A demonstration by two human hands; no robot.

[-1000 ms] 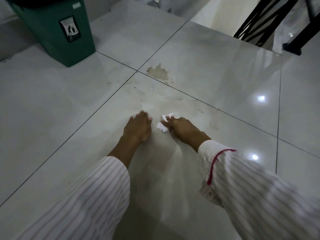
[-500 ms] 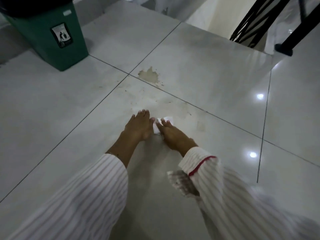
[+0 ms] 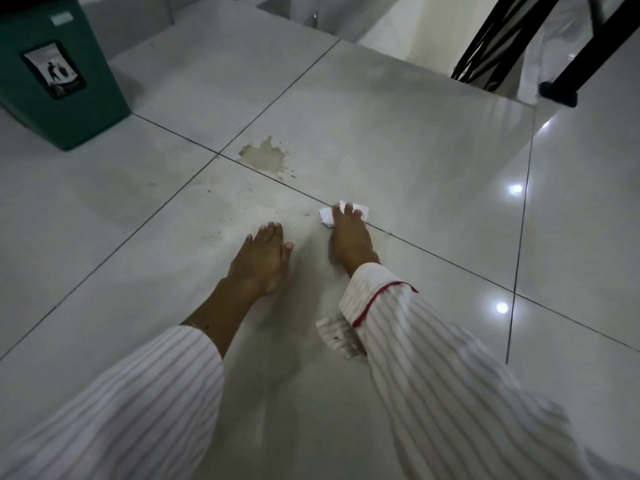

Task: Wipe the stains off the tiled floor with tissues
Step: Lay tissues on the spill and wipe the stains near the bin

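right hand [image 3: 349,237] moved outward, pressing tissue [image 3: 327,216]

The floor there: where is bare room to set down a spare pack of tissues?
Bare tile lies left of the left hand, below the green bin, and on the glossy tiles right of the right hand. It is crowded between the hands, around the tissue, and further ahead at the brown stain by the grout crossing.

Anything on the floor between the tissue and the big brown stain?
Head view: no object lies between the tissue under the right hand and the brown stain, only tile with a grout line and faint specks.
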